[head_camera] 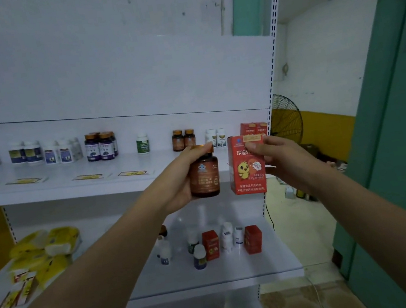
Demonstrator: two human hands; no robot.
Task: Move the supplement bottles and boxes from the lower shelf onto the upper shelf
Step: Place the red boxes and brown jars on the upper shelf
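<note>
White upper shelf (52,193) behind | left hand (175,184) grip wraps upright amber bottle (204,177) | right hand (285,160) grip pinches upright red box (247,173)

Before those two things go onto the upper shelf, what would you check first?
1. Left hand has a firm grip on the brown bottle: ok, the fingers wrap round it.
2. Right hand holds the red box securely: ok, though it is only pinched near the top.
3. Both items are upright: ok.
4. The matching spots are known: ok, shelved brown bottles and shelved red boxes stand on the upper shelf.
5. There is free space in front of those: cannot tell, the hands hide it.
6. The lower shelf is emptied: not ok, leftover bottles and leftover boxes stand there.
</note>
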